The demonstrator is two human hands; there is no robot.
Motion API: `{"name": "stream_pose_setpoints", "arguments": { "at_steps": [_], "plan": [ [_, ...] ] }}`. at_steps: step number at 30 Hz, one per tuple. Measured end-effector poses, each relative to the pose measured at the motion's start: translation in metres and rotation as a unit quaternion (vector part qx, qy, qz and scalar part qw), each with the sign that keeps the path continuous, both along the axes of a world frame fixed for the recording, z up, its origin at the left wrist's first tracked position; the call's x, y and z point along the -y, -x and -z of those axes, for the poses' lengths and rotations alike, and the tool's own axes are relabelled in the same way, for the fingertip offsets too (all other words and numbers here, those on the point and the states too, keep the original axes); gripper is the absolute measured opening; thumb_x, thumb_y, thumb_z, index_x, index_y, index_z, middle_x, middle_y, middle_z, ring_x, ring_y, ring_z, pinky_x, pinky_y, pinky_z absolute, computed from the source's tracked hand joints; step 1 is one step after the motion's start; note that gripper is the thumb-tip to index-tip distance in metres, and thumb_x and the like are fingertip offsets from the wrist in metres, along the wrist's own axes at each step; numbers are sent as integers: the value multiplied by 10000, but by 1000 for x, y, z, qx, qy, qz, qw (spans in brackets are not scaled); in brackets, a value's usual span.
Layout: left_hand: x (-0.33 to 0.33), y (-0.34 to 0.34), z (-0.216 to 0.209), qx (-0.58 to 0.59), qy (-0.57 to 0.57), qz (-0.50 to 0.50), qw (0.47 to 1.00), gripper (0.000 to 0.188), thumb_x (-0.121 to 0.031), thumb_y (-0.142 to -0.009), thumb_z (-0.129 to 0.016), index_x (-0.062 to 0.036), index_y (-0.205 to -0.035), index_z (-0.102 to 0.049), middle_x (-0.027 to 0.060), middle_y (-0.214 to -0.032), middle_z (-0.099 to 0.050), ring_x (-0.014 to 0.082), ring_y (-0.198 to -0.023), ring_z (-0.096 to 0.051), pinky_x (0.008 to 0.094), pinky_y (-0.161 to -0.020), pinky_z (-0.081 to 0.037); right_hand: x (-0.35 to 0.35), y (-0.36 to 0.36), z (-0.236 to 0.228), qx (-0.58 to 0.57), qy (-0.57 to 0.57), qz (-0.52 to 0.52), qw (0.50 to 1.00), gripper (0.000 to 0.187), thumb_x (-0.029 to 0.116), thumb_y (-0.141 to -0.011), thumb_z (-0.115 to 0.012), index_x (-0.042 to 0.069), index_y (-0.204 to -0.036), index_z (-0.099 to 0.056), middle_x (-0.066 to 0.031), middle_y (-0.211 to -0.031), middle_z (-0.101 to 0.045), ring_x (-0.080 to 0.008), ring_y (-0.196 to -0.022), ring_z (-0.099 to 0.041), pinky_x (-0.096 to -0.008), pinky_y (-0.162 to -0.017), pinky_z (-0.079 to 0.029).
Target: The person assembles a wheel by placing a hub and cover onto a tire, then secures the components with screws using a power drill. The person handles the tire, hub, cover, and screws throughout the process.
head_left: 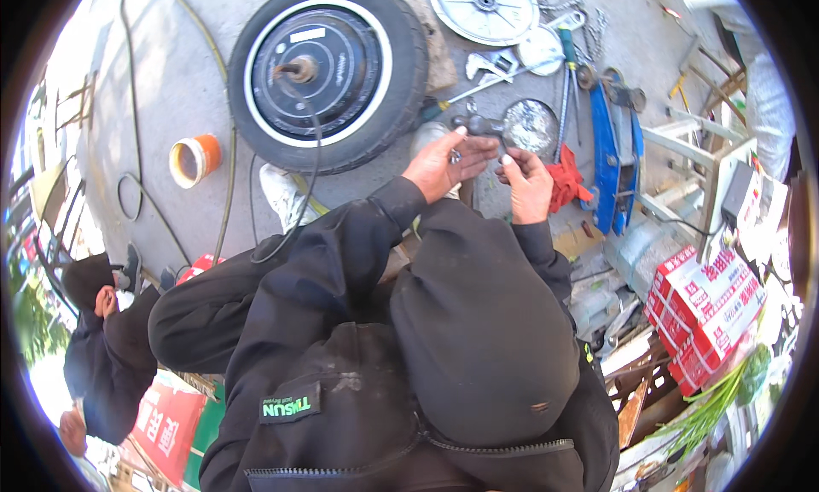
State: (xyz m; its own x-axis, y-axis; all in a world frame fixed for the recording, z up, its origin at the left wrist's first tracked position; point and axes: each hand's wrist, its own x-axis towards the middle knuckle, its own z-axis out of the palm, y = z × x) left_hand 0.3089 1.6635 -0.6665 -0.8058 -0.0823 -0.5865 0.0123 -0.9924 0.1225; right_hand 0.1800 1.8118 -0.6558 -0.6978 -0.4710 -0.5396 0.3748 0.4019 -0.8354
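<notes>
My left hand point(442, 163) is turned partly palm up, its fingers stretched toward my right hand. Small shiny metal pieces point(456, 156) rest in it near the thumb. Close beside it, my right hand point(526, 183) has thumb and forefinger pinched together; what lies between them is too small to make out. Just beyond the fingers is a dark hammer point(479, 125), partly hidden by my hands. A round metal dish point(531, 110) with shiny small parts sits past my right hand. A large wheel with a hub motor point(408, 61) lies ahead to the left, a cable running from its axle.
An adjustable wrench point(492, 66), a silver wheel cover point(485, 2) and a screwdriver point(433, 111) lie ahead. To the right are a red cloth point(566, 182), a blue jack point(607, 151) and a metal frame point(680, 145). An orange-white bucket point(205, 157) stands left; another person point(107, 347) sits beyond.
</notes>
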Motion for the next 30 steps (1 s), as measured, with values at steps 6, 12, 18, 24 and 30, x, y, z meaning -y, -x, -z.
{"name": "stream_pose_setpoints", "arguments": {
  "at_steps": [6,12,18,24,30],
  "plan": [
    [5,-42,1,39,27,-43,998,374,-203,-1018,-455,76,-1205,-622,210,-1215,-685,292,-1081,-696,385,-925,-584,2,-8,19,38,-51,-107,992,255,142,-995,-688,-33,-1178,-657,-67,-950,-716,-126,-800,-690,-261,-698,-544],
    [5,-95,-32,165,48,-77,982,195,-231,-1013,-490,-64,-978,-584,42,-837,-563,143,-657,-520,280,-565,-410,69,-11,-2,-264,-9,-319,910,335,90,-944,-683,25,-1271,-652,-97,-1058,-705,-233,-941,-686,-341,-808,-555],
    [-1,-143,-82,241,38,-60,968,365,-423,-1087,-470,-140,-857,-486,-44,-703,-383,74,-500,-311,257,-428,-220,172,-18,-27,-588,32,-459,665,461,180,-900,-690,159,-1357,-633,-180,-1431,-526,-368,-1366,-450,-490,-1113,-380],
    [-19,-170,-117,218,76,-26,973,473,-497,-1087,-466,-152,-767,-410,-44,-658,-344,62,-482,-257,255,-427,-176,195,-33,-12,-645,14,-474,599,493,421,-911,-705,170,-1332,-653,-189,-1453,-513,-366,-1412,-415,-500,-1158,-319],
    [-34,-188,-120,198,76,-30,977,463,-466,-1084,-491,-159,-749,-402,-70,-658,-319,48,-514,-219,251,-452,-188,176,-74,-32,-608,62,-567,553,542,466,-882,-724,128,-1300,-659,-112,-1172,-597,-295,-1161,-535,-456,-1000,-402]
  ]
}}
